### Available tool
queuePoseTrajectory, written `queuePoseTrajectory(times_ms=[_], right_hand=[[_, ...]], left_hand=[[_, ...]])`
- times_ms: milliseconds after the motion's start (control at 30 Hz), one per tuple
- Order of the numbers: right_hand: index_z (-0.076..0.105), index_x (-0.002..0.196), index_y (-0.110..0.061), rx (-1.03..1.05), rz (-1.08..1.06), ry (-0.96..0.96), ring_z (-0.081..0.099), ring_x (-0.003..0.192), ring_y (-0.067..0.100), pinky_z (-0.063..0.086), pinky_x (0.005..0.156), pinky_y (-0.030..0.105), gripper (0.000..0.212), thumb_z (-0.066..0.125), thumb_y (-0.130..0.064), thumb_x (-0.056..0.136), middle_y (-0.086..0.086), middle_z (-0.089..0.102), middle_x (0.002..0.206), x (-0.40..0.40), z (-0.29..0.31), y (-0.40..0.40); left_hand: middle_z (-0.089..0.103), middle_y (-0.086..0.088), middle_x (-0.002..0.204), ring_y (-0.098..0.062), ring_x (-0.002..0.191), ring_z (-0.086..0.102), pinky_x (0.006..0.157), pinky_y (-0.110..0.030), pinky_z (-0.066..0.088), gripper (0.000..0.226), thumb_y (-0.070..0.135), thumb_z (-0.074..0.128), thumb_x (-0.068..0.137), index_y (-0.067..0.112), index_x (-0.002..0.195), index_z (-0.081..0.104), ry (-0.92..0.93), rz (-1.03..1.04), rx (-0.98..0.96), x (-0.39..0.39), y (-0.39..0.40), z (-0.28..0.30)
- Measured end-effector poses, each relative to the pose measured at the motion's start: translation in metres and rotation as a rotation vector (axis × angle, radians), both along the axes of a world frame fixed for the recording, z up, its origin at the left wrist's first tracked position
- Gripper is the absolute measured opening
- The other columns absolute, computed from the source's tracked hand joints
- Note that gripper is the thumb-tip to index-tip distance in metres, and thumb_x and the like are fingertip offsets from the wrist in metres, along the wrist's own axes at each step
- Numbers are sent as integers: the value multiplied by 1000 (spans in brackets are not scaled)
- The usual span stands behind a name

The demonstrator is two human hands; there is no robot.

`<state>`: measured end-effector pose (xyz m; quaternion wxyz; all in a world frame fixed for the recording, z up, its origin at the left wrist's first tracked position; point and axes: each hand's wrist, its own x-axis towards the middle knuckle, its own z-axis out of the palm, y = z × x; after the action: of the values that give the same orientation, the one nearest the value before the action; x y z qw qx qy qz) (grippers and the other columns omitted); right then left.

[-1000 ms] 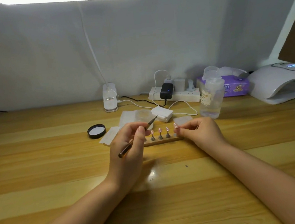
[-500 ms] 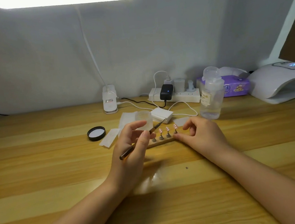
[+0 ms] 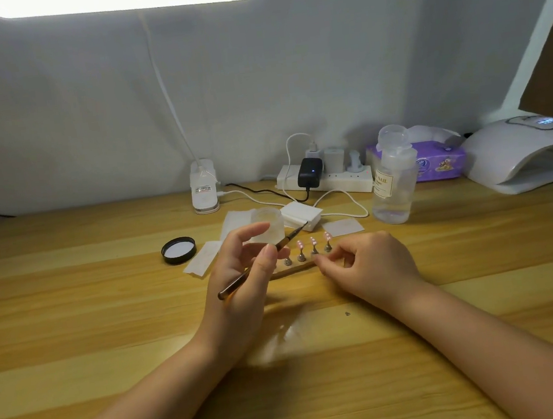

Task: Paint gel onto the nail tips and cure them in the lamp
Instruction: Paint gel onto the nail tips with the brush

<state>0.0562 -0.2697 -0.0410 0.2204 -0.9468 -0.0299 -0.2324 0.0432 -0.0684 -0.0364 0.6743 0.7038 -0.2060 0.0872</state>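
Several pink nail tips [image 3: 312,241] stand on small metal stands along a wooden strip [image 3: 292,271] in the middle of the table. My left hand [image 3: 242,282] pinches a thin brown brush [image 3: 260,262] whose tip points up and right, over the row. My right hand [image 3: 371,267] rests at the strip's right end with curled fingers touching it. An open frosted gel jar [image 3: 270,224] sits just behind my left hand, and its black lid [image 3: 179,250] lies to the left. The white curing lamp [image 3: 523,153] stands at the far right.
A clear liquid bottle [image 3: 394,178] stands right of centre. Behind it are a power strip with chargers [image 3: 324,176] and a purple tissue pack [image 3: 438,161]. White wipes [image 3: 203,262] and a small white box [image 3: 301,215] lie near the jar. A desk lamp base [image 3: 204,191] is at the back.
My right hand slid from the right-hand nail tips down to the strip's end. My left hand lifted the brush slightly; the strip looks turned a little.
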Motion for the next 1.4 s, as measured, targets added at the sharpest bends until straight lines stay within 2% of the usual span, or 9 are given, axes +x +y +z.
queuePoseTrajectory(times_ms=[433,667,833,933,1000,1100,1167,1300,1400], right_hand=[[74,98,-27,-165,-7,93,61,82,17,51,62,30,37,46,-52,94,-5,72,87,11,3,6],[72,105,-29,-152,-6,64,61,88,17,40,57,26,30,50,-47,94,-4,71,93,12,5,8],[72,104,-28,-140,8,61,61,86,17,44,60,27,28,52,-45,94,-4,71,91,12,7,7],[74,83,-23,-74,23,64,60,74,13,46,57,28,27,57,-43,88,-6,68,75,8,13,3],[70,67,-16,265,49,56,54,53,8,44,48,27,31,58,-38,86,-6,59,53,5,22,-1],[67,57,-11,1496,150,128,36,37,11,29,40,20,46,48,-37,90,-4,39,41,4,41,-12],[64,54,-9,2014,174,157,32,36,12,26,41,16,50,43,-38,89,-3,33,44,4,46,-17],[57,58,-7,2211,159,113,31,36,13,26,43,15,47,39,-37,88,-1,34,45,2,42,-8],[56,55,-7,2236,169,91,31,35,14,28,42,15,48,39,-38,89,0,33,44,0,46,5]], left_hand=[[73,-2,102,-16,103,69,83,-25,52,32,35,54,89,29,120,57,-32,-14,3,0,-1,-1],[73,1,103,-14,103,69,83,-26,53,35,35,54,89,27,123,55,-22,-16,-1,-1,-2,-1],[73,1,103,-16,104,68,86,-32,52,34,37,54,90,29,123,56,-26,-9,11,0,-1,-2],[72,1,101,-18,101,67,84,-33,53,31,38,53,92,29,121,57,-73,27,47,0,-1,-1],[69,2,99,-22,98,65,83,-35,53,28,39,51,94,28,118,60,-162,60,80,-1,-2,0],[65,2,98,-21,94,62,79,-32,51,23,30,46,98,24,113,63,-337,80,186,-3,-2,2],[63,-3,100,-17,93,61,79,-29,50,22,18,49,99,15,112,66,-447,86,287,-5,-3,3],[56,-11,113,-18,100,62,87,-19,50,28,22,55,97,4,115,65,-546,97,460,-17,-11,10],[48,-15,126,-24,114,60,100,-30,49,42,19,61,92,0,129,53,-476,12,422,-35,-32,14]])
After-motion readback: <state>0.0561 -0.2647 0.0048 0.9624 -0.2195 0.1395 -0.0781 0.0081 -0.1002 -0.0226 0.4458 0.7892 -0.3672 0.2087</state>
